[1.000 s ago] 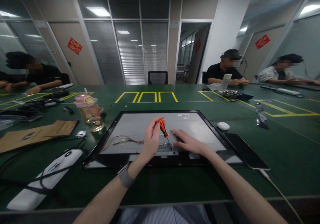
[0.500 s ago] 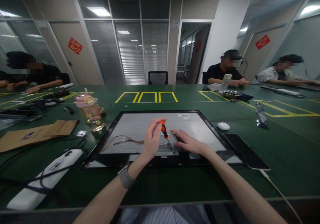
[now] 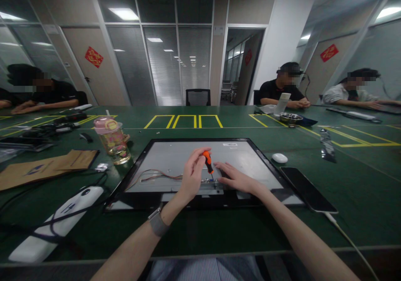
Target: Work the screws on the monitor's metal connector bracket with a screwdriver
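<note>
A flat display panel [image 3: 163,155] with a grey metal back and black frame lies in front of me. My left hand [image 3: 193,170] is closed on the orange and black handle of a screwdriver [image 3: 208,162]. The tool stands nearly upright, its tip down at a small circuit board [image 3: 209,181] near the panel's front edge. My right hand [image 3: 236,178] rests on the panel just right of the tip, fingers stretched out. Thin coloured wires [image 3: 156,172] run left from the board, partly behind my left hand.
Left of the panel are a drink bottle [image 3: 112,143], a brown paper envelope [image 3: 46,169] and a white power strip [image 3: 59,222] with black cables. To the right lie a phone [image 3: 308,190] on a cable and a white earbud case [image 3: 280,158]. Other people sit across the green table.
The screwdriver handle has shifted slightly right and stands a little more upright, my left hand moving with it. My right hand has stayed in place.
</note>
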{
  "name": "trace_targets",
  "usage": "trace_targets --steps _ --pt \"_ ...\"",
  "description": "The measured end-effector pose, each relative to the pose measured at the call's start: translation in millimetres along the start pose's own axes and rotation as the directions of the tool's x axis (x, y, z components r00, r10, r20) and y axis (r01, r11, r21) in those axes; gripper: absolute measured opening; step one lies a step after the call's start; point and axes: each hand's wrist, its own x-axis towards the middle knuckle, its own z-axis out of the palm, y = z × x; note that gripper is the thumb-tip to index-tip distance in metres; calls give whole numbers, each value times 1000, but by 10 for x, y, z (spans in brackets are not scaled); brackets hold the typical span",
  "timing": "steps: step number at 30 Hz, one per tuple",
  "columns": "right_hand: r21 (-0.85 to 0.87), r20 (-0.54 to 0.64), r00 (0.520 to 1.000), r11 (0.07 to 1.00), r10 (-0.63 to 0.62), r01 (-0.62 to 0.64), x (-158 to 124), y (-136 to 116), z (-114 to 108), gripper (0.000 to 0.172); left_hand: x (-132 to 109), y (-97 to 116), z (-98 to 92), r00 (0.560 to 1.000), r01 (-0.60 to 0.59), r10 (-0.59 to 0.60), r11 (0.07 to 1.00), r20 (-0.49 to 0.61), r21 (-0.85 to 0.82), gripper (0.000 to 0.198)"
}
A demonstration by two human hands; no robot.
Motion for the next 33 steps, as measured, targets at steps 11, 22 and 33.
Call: trace_targets --steps 11,22,33 --pt "-9 4 999 999 -34 34 7 27 16 59 15 -55 11 993 -101 107 988 -49 114 20" --pt "-2 10 1000 1000 1 -1 -11 -16 -13 58 9 -34 6 991 -102 112 986 -70 130 17" --pt "6 11 1000 1000 -5 5 -8 -7 -11 58 -9 -41 7 994 -84 92 989 -65 123 18"
